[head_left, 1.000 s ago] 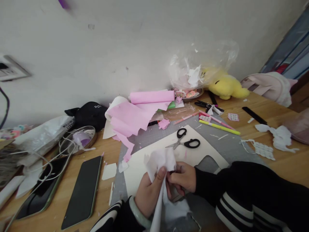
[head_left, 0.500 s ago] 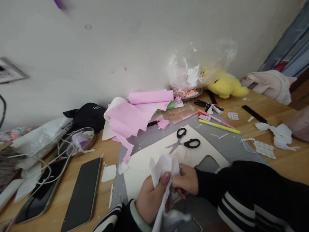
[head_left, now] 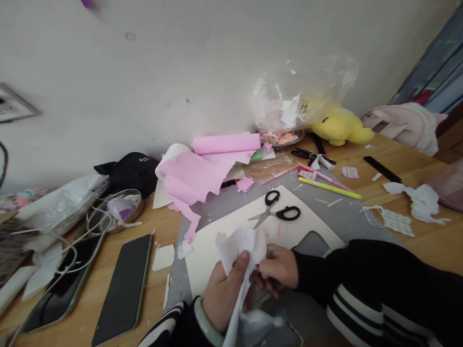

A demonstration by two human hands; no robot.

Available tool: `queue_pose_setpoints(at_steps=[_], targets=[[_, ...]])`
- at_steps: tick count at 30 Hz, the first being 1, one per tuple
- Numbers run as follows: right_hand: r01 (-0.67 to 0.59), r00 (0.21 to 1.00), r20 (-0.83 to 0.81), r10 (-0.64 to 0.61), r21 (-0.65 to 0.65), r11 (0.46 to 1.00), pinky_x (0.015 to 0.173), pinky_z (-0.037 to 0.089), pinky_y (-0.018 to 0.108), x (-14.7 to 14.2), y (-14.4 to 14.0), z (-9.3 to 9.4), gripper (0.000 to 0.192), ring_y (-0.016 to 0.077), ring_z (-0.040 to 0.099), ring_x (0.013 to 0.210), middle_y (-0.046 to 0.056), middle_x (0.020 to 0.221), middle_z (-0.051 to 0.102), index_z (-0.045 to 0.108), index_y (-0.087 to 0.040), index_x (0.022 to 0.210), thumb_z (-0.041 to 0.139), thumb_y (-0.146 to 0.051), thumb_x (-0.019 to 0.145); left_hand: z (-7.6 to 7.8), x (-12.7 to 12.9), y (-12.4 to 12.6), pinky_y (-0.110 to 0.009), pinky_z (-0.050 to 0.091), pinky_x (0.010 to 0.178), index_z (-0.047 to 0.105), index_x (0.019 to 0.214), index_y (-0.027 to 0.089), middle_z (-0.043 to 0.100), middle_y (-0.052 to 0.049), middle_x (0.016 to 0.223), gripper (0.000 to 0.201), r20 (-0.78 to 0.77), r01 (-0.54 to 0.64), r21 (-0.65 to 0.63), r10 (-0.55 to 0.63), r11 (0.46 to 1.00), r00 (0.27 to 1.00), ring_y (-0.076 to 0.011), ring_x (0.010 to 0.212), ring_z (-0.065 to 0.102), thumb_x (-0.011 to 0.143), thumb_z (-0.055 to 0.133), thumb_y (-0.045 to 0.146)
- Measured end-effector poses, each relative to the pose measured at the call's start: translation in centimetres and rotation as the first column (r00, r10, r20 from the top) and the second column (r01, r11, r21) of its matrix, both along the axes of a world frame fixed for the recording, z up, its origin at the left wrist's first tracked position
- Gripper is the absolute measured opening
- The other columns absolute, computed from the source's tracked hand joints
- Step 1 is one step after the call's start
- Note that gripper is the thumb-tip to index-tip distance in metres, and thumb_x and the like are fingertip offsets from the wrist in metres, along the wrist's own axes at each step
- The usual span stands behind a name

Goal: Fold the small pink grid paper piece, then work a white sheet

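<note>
A crumpled, thin white tissue (head_left: 241, 243) is in my left hand (head_left: 226, 291), the thumb pressing it against the fingers. A long white fold of it runs down toward the bottom edge. My right hand (head_left: 278, 270) is curled closed at the tissue's right side, its fingertips partly hidden there. Below the hands hangs a fluffy white wad (head_left: 262, 319); where it joins the tissue I cannot make out. Beyond my hands, scissors (head_left: 269, 212) with black handles lie with parted blades on a cream paper sheet (head_left: 210, 246) that has a cut-out hole.
Pink paper (head_left: 202, 176) with a jagged edge and a pink roll (head_left: 227, 144) lie by the wall. A phone (head_left: 125, 289) is at left. Pens (head_left: 329, 188), white scraps (head_left: 421, 202), a yellow plush toy (head_left: 338, 126) and a plastic bag (head_left: 278, 103) spread right.
The tissue's upper part has tipped left and opened wider above my left thumb. My right hand's lower fingers have shifted slightly; both hands stay close together.
</note>
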State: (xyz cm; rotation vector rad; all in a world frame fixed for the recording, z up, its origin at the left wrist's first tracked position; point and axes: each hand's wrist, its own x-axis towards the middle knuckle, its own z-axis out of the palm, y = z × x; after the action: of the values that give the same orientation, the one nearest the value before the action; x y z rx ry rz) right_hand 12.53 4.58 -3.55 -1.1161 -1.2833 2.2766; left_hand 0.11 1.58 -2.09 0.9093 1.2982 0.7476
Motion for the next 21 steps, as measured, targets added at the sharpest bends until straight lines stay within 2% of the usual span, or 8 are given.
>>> queue_pose_setpoints(at_steps=[4, 8, 13, 16, 19, 21], targets=[[-0.005, 1.0, -0.021, 0.005, 0.027, 1.0, 0.028, 0.03, 0.015, 0.1, -0.2, 0.3, 0.014, 0.0051, 0.037, 0.026, -0.005, 0.033, 0.04, 0.046, -0.013, 0.044, 0.035, -0.019, 0.051, -0.2, -0.2, 0.1, -0.019, 0.024, 0.027, 0.047, 0.035, 0.013, 0.039, 0.001, 0.026, 0.049, -0.023, -0.008, 0.033, 0.008, 0.999, 1.0, -0.0068, 0.024, 0.034, 0.067, 0.045, 0.051], [0.083, 0.995, -0.054, -0.079, 0.078, 0.993, 0.03, 0.027, 0.013, -0.1, -0.7, 0.8, 0.009, 0.0017, 0.035, 0.031, -0.005, 0.043, 0.047, 0.048, -0.013, 0.055, 0.046, -0.021, 0.053, -0.1, -0.5, 0.2, -0.019, 0.029, 0.03, 0.05, 0.044, 0.014, 0.046, 0.002, 0.031, 0.039, -0.04, -0.007, 0.09, 0.01, 0.996, 0.999, -0.008, 0.028, 0.04, 0.067, 0.049, 0.045], [0.122, 0.987, 0.09, -0.13, 0.085, 0.989, 0.029, 0.025, 0.014, -0.4, -1.0, 0.8, 0.008, 0.0017, 0.033, 0.029, -0.006, 0.04, 0.046, 0.045, -0.013, 0.054, 0.046, -0.02, 0.057, 0.1, -0.4, 0.3, -0.019, 0.031, 0.032, 0.048, 0.043, 0.014, 0.046, 0.002, 0.032, 0.04, -0.055, 0.006, 0.129, 0.002, 0.992, 0.998, -0.008, 0.03, 0.041, 0.069, 0.047, 0.044], [0.137, 0.975, 0.165, -0.146, 0.066, 0.988, 0.026, 0.028, 0.015, -0.6, -1.1, 0.2, 0.007, 0.0034, 0.034, 0.026, -0.007, 0.036, 0.042, 0.043, -0.015, 0.051, 0.044, -0.019, 0.055, -0.1, -0.5, 0.4, -0.019, 0.038, 0.04, 0.052, 0.052, 0.013, 0.052, 0.001, 0.041, 0.032, -0.032, -0.004, 0.148, 0.008, 0.989, 0.999, -0.0092, 0.039, 0.046, 0.07, 0.048, 0.04], [0.134, 0.972, 0.184, -0.144, 0.068, 0.989, 0.024, 0.028, 0.015, -0.8, -1.1, -0.1, 0.007, 0.0041, 0.034, 0.024, -0.007, 0.033, 0.041, 0.041, -0.015, 0.048, 0.042, -0.019, 0.054, -0.2, -0.6, 0.4, -0.02, 0.041, 0.048, 0.053, 0.058, 0.013, 0.055, 0.001, 0.048, 0.028, 0.004, -0.028, 0.129, 0.028, 0.991, 1.0, -0.0104, 0.046, 0.049, 0.07, 0.05, 0.038], [0.125, 0.981, 0.143, -0.133, 0.059, 0.99, 0.022, 0.027, 0.014, -0.8, -1.0, 0.0, 0.006, 0.004, 0.034, 0.023, -0.007, 0.034, 0.042, 0.039, -0.015, 0.047, 0.039, -0.015, 0.053, -0.1, -0.8, 0.4, -0.02, 0.04, 0.045, 0.051, 0.057, 0.013, 0.053, 0.001, 0.045, 0.029, 0.004, -0.074, 0.066, 0.074, 0.995, 0.997, -0.01, 0.043, 0.047, 0.068, 0.05, 0.04]])
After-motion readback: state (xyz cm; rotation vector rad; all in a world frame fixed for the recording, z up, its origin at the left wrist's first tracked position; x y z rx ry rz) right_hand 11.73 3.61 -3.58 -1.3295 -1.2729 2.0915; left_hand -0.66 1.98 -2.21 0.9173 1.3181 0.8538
